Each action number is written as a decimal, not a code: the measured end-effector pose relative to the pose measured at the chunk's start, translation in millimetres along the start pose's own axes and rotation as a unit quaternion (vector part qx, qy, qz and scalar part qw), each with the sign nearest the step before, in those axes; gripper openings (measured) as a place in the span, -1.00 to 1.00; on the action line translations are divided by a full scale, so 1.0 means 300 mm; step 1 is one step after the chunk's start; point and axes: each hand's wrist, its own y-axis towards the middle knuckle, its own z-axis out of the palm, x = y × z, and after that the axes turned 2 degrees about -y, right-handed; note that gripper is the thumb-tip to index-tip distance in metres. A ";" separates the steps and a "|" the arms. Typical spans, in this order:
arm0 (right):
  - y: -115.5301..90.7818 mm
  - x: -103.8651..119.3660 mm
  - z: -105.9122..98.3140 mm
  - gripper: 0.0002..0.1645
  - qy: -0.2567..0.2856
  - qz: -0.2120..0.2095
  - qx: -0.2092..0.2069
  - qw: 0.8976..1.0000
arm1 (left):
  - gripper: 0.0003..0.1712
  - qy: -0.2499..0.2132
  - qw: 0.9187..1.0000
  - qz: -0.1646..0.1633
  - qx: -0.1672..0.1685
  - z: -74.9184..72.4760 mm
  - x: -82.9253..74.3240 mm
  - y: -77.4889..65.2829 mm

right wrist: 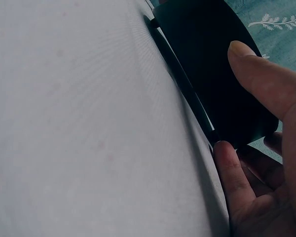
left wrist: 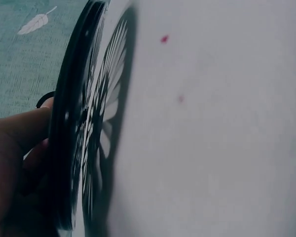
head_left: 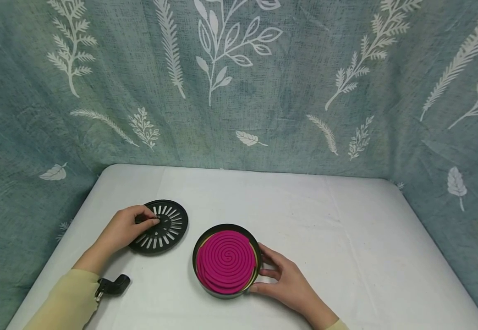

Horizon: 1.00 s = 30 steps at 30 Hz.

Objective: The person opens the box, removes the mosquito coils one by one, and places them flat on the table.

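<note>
In the head view my left hand (head_left: 125, 227) pinches the middle of a round black slotted lid (head_left: 174, 225) between thumb and fingertips. A gap and a slotted shadow in the left wrist view show this lid (left wrist: 63, 148) close over the white cloth. A small ring (left wrist: 45, 97) stands on its top by my fingers. To the right is a round black mosquito coil tin (head_left: 222, 295), open at the top, filled with magenta mosquito coils (head_left: 227, 262). My right hand (head_left: 288, 279) grips the tin's right side, thumb in front and fingers behind; its dark wall (right wrist: 207, 64) fills the right wrist view.
A white cloth (head_left: 346, 238) covers the table, whose far edge meets a green leaf-patterned curtain (head_left: 255, 91). A black device (head_left: 117, 285) is strapped to my left wrist beside the yellow sleeve (head_left: 67, 298).
</note>
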 end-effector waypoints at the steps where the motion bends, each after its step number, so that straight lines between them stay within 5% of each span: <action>1: 0.000 0.000 -0.001 0.19 0.000 -0.001 0.000 1.000 | -0.83 0.001 1.000 0.001 0.002 0.003 -0.002 0.001; 11: -0.004 -0.006 0.000 0.19 0.011 -0.004 0.004 1.000 | -0.90 0.000 1.000 0.005 0.010 0.023 -0.010 -0.007; 18: -0.007 -0.003 0.000 0.19 0.011 -0.005 0.002 1.000 | -0.60 -0.008 1.000 0.000 0.017 0.008 -0.021 -0.005; 25: -0.005 -0.006 -0.001 0.20 0.015 -0.008 0.003 1.000 | -0.44 -0.018 1.000 -0.004 0.009 -0.039 -0.085 -0.042; 30: -0.003 -0.007 -0.001 0.20 0.010 -0.005 -0.002 1.000 | -0.33 -0.061 0.998 0.018 0.000 -0.027 -0.143 -0.080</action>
